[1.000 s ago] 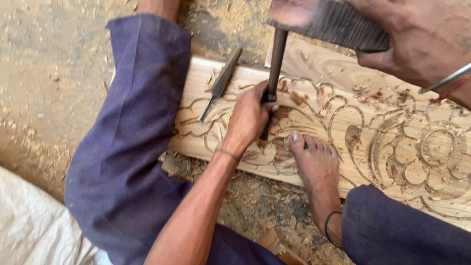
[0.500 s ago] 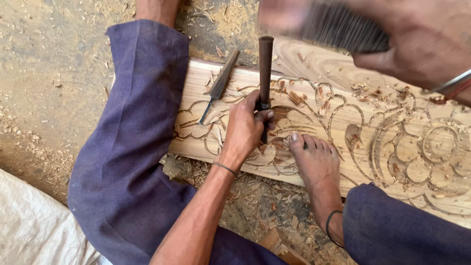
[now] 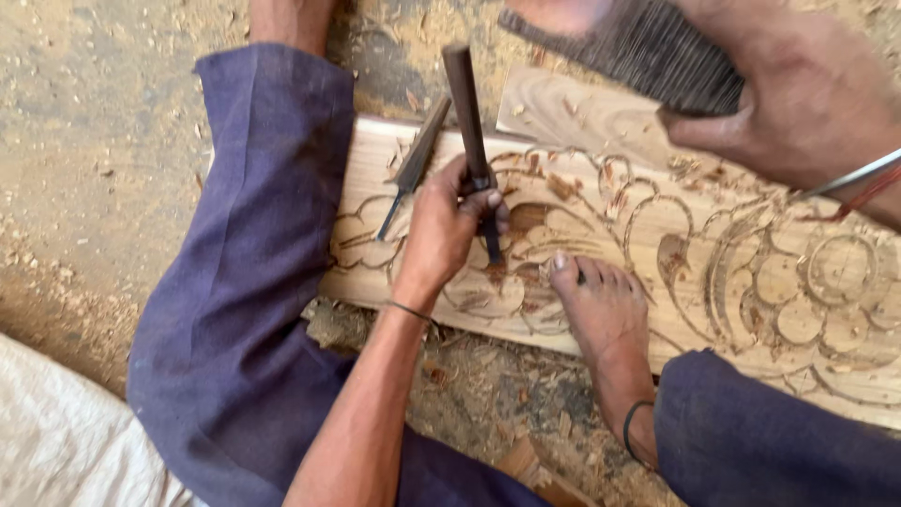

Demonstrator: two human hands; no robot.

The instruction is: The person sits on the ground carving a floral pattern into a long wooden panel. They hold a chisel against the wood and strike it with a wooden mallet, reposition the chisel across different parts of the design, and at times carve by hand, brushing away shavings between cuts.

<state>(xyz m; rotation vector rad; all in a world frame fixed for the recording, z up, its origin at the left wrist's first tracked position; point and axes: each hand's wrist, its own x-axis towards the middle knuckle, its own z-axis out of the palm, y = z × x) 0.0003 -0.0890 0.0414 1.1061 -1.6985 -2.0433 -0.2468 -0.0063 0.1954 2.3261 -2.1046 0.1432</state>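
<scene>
Your left hand (image 3: 449, 230) is gripping the chisel (image 3: 472, 141) upright on the carved plank (image 3: 751, 282), fingers clenched round its shaft. Your right hand (image 3: 798, 89) is clutching the mallet (image 3: 648, 52) above. A glancing blow could be slipping the blade toward your bare foot (image 3: 601, 310) just right of it.

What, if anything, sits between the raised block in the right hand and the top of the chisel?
Nothing visible does. The right hand holds the dark block up, to the right of the chisel. The chisel's blunt top end stands bare; the left hand grips it lower down, near the carved plank.
</scene>
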